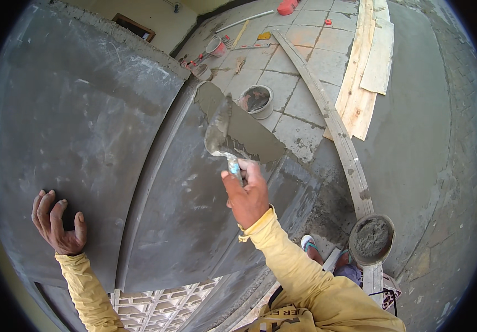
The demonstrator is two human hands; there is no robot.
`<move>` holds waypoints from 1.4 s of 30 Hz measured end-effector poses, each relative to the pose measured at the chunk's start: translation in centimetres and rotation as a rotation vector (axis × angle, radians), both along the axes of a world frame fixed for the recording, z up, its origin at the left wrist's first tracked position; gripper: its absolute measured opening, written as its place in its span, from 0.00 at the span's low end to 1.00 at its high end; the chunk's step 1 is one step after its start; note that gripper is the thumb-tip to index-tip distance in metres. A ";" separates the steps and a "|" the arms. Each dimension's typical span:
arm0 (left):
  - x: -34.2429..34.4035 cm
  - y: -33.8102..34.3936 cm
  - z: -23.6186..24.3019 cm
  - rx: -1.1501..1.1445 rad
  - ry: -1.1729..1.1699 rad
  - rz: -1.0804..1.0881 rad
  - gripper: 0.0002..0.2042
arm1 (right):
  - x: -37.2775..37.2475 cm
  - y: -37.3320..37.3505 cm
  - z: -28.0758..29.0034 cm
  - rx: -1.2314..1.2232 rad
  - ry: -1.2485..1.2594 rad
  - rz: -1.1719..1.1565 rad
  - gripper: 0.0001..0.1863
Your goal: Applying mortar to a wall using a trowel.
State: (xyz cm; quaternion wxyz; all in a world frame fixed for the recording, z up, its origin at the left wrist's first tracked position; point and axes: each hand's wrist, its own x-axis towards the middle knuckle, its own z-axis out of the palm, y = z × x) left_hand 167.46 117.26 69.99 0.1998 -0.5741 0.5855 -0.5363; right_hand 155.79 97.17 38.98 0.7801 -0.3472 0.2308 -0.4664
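Note:
My right hand is closed round the handle of a trowel, whose blade is smeared with grey mortar. The blade is over or against a strip of wet mortar on the grey plastered surface; whether it touches, I cannot tell. Over on the left, my left hand is at the smooth dark grey wall panel, holding nothing, its fingers bent and apart. A recessed groove runs between the two plastered faces.
A bowl of mortar sits on a long plank at the lower right. Beyond the wet strip stands a bucket on the tiles. Pale boards lie farther right. Patterned openwork blocks show at the bottom, and my sandalled foot beside them.

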 end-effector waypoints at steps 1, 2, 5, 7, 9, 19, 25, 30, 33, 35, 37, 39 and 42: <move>-0.1 0.1 0.1 -0.002 0.002 0.003 0.17 | -0.2 -0.3 1.4 0.001 -0.036 0.039 0.17; 0.0 0.0 -0.1 -0.003 0.009 0.001 0.17 | -0.2 -0.6 2.3 -0.004 -0.034 0.037 0.17; 0.0 -0.2 -0.2 -0.007 0.017 -0.005 0.17 | -0.5 -1.4 4.6 -0.074 -0.118 0.064 0.17; -0.1 -0.3 -0.2 -0.013 0.019 0.001 0.17 | -2.0 -2.5 6.7 0.003 -0.177 0.200 0.18; -0.2 -0.2 -0.3 -0.025 0.025 0.009 0.17 | -2.9 -3.0 7.0 0.083 -0.232 0.334 0.19; -0.4 -0.5 -0.3 -0.032 0.023 0.004 0.16 | -0.6 -5.1 -2.0 -0.416 0.139 -0.225 0.18; -0.3 -0.4 -0.2 -0.031 0.016 0.018 0.17 | -0.3 -6.0 -1.3 -0.655 0.194 -0.335 0.18; -0.2 -0.7 -0.4 -0.019 0.015 0.012 0.17 | -1.8 -2.6 -4.1 -0.711 0.217 -0.239 0.19; 0.0 -0.5 -0.4 -0.019 0.016 -0.001 0.17 | -1.4 -3.3 -3.0 -0.680 0.251 -0.361 0.19; 0.0 -0.2 -0.3 -0.012 0.018 0.000 0.17 | -1.0 -4.5 -1.4 -0.687 0.273 -0.411 0.20; 0.0 0.0 -0.2 -0.006 0.018 0.000 0.17 | -0.2 -4.6 -0.7 -0.683 0.284 -0.415 0.20; -0.2 0.1 0.0 -0.001 0.004 0.004 0.17 | -0.2 -4.3 -0.9 -0.652 0.306 -0.400 0.20; -0.2 0.1 0.0 0.004 0.004 0.012 0.18 | -0.6 -3.4 -3.2 -0.558 0.387 -0.367 0.19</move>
